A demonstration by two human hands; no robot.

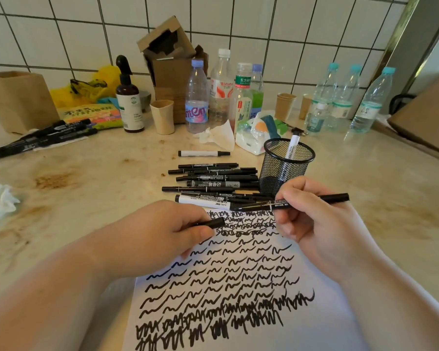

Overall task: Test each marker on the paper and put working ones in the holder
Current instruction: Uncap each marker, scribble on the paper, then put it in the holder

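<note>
Left hand (160,231), right hand (314,219): bare, no rings; forearms bare, no sleeves visible.

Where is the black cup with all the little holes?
In the head view, the black mesh holder stands on the counter right of centre, just behind the right hand, beside the pile of markers. One white marker stands inside.

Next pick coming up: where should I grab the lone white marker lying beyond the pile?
Take the white marker by its white barrel at mid-length, from above. It lies flat and crosswise, apart from the pile, so both long sides look free for a pinch. Probably avoid the black cap at its right end, which might pull off.
</note>
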